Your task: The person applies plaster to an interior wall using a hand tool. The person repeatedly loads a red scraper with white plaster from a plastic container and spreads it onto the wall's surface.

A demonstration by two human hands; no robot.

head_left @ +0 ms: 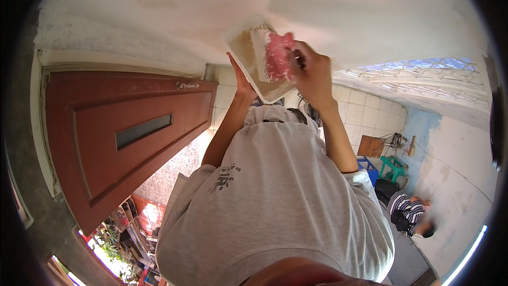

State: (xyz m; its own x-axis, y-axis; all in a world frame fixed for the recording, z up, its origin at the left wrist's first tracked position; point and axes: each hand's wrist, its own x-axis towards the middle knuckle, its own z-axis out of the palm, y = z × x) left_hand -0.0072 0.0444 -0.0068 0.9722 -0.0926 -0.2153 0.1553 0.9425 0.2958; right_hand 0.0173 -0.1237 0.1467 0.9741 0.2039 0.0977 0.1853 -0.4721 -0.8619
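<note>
My left hand (242,80) supports a shallow whitish rectangular tray (244,71) from its left side, fingers along the outer wall. Its rim is smeared with white, and a beige, paste-coated inside shows. Over the tray's right half, my right hand (316,73) grips a pink putty scraper (278,55) streaked with white paste. A pale strip lies along the scraper's left edge; whether it is paste or blade I cannot tell. The tray is held in front of my body, close to a whitish wall (211,5) with patchy coating.
A reddish-brown door (95,127) stands at the left. To the right are a window grille (423,77), a green stool (392,168), a blue stool (369,169) and a person in a striped shirt (406,206). Pale tiles (360,108) cover the floor.
</note>
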